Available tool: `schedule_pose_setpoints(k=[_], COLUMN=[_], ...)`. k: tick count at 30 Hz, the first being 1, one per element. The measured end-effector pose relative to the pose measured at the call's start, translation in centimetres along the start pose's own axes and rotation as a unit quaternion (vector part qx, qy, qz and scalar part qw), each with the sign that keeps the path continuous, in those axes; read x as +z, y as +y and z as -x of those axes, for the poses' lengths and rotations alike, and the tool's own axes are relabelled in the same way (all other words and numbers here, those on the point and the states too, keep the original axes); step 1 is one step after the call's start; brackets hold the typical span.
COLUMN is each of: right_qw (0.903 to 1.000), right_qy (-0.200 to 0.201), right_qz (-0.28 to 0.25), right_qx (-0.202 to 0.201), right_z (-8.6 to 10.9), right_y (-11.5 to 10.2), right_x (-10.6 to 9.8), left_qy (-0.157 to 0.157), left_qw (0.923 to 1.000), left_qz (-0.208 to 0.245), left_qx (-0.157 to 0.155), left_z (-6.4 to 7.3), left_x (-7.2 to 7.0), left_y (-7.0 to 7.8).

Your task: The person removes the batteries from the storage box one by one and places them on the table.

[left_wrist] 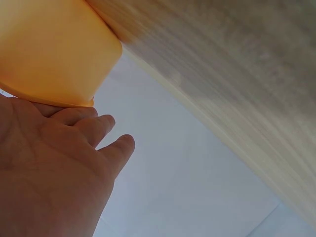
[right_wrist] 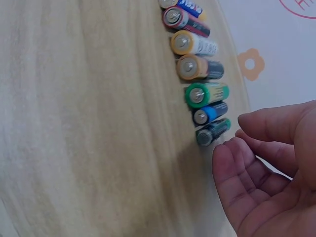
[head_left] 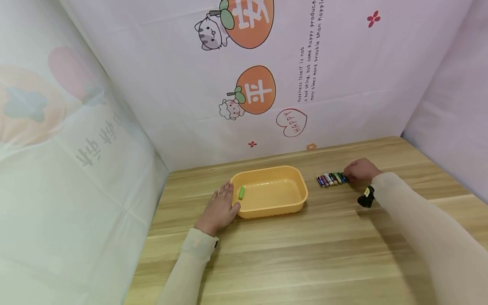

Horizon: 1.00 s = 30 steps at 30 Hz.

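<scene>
A yellow plastic tray (head_left: 272,211) stands on the table with one light green battery (head_left: 242,193) lying inside near its left wall. My left hand (head_left: 220,208) rests against the tray's left end, fingers fairly straight along the rim. From below, the left wrist view also has this hand beside the tray's outer wall. Right of the tray, several batteries (head_left: 331,179) of mixed colours lie side by side in a row. My right hand (head_left: 360,170) is at the row's right end, by a dark green battery (right_wrist: 213,132). Its thumb and fingers are bent and apart, with nothing between them.
The wooden table (head_left: 267,262) meets a printed white cloth wall (head_left: 183,106) behind the tray and batteries. Another cloth wall (head_left: 76,203) rises on the left. A black wrist device (head_left: 367,198) hangs under my right sleeve.
</scene>
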State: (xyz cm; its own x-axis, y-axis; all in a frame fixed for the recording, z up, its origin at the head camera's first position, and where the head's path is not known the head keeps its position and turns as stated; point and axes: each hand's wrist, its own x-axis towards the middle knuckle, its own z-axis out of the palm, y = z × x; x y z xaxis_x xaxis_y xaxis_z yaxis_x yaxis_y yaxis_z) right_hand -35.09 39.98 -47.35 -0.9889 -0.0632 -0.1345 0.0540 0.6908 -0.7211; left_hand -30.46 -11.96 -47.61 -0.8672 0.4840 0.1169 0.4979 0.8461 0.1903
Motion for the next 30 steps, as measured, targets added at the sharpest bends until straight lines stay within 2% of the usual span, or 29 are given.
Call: schedule_pose_setpoints(k=[3,10,15,23,30], right_qw=[0.9997,0.9994,0.9989,0.9975,0.9974], right_qy=[-0.005,0.000,-0.013,-0.037,-0.037], right_qz=[0.021,-0.030,-0.044,-0.058,-0.057], right_qx=[-0.010,-0.014,-0.009,-0.016,-0.024], right_z=[0.2,0.4,0.4,0.0,0.0], right_y=[-0.6,-2.6,-4.1,-7.1,-10.1], right_x=[-0.2,0.2,0.7,2.3,3.7], left_qy=[-0.005,-0.002,0.006,0.001,-0.006], left_qw=[1.0000,1.0000,1.0000,1.0000,1.0000], left_qz=[-0.004,0.000,0.002,0.007,0.003], left_qx=[-0.004,-0.004,0.002,0.003,-0.003], left_z=[0.0,0.1,0.1,0.0,0.0], left_x=[-0.1,-0.1,0.1,0.0,-0.1], left_y=[0.0,0.0,-0.2,-0.1,0.0])
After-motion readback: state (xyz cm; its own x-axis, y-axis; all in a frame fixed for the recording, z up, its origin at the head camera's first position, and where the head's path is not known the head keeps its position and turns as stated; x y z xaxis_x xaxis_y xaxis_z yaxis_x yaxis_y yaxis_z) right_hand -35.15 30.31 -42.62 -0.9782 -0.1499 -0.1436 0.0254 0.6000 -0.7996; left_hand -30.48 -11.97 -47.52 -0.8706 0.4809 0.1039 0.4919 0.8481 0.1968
